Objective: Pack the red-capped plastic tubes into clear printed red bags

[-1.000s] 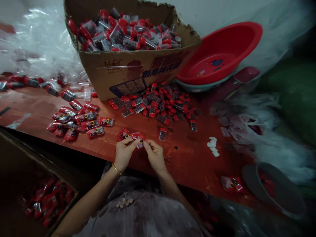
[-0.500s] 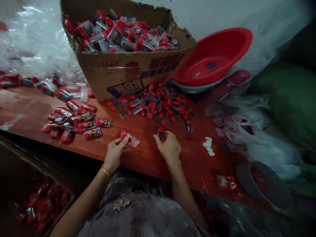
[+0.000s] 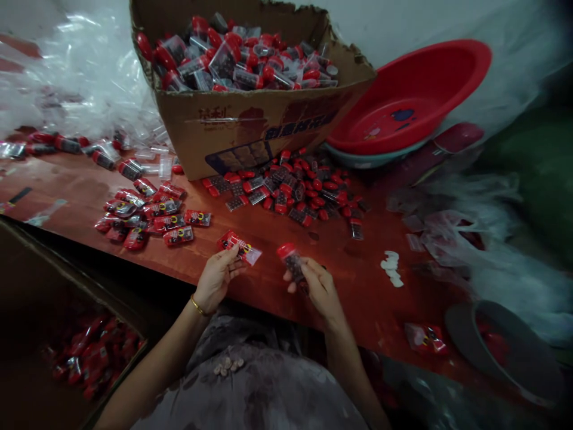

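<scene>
Lifted since a second ago, one red-capped container (image 3: pixel 292 263) now tilts in our right hand's (image 3: pixel 317 285) grip, off the worktop (image 3: pixel 353 269). Beyond our hands stands a pale wall (image 3: pixel 403 18), while the worktop's reddish surface stretches to either side. Ahead sits a torn-edged carton (image 3: pixel 188 131) heaped with similar pieces (image 3: pixel 233 57); farther right tilts a red basin (image 3: pixel 452 77). Between hands and carton spreads a loose pile (image 3: pixel 295 185). Shiny packets (image 3: pixel 152 215) cluster left of our left hand (image 3: pixel 217 279), which pinches one red packet (image 3: pixel 246 249). White scraps (image 3: pixel 392 267) lie right of us.
</scene>
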Motion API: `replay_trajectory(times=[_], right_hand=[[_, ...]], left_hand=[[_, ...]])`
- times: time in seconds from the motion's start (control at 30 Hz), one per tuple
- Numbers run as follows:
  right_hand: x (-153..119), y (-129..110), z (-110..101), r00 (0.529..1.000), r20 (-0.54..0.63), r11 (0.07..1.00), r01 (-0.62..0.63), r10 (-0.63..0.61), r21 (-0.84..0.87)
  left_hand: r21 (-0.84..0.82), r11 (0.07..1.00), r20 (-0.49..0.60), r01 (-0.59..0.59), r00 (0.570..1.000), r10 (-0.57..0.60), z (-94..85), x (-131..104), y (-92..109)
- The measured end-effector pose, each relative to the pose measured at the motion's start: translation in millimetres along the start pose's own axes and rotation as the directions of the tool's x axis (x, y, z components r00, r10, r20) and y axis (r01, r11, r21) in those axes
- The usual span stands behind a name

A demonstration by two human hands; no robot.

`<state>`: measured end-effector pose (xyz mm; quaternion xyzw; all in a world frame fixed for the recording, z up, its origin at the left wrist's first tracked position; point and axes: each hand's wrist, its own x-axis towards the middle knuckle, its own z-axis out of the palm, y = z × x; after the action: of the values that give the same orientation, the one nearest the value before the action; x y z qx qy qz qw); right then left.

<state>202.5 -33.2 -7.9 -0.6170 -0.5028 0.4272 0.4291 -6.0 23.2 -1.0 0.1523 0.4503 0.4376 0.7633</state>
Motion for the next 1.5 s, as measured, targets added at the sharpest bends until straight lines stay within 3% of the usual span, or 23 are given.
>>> replay_trajectory(times=[0.1,0.33,0.57,1.5], right_hand=[[-20.1,-13.7,2.5,0.991,0.124,0.987,-0.070,0.053,0.143],[-18.2,-16.3,15.2,0.976,0.184,0.983,-0.141,0.117,0.121],[-19.8,-16.1,20.1,0.965,0.226,0.976,-0.169,0.136,0.136],[-22.7,-16.2,23.2,0.962,0.222,0.973,-0.192,0.161,0.129]], left_hand=[[0.020,1.000,0.027,0.007,1.000,-0.008,2.6,-1.3,0.6],[0.088,0.996,0.093,-0.001,0.996,-0.007,6.8,-6.3,-4.1],[0.111,0.993,0.016,-0.043,0.999,0.042,2.3,-2.8,-2.8],[0.140,0.990,0.091,-0.025,0.996,0.012,-0.8,-6.4,0.3]])
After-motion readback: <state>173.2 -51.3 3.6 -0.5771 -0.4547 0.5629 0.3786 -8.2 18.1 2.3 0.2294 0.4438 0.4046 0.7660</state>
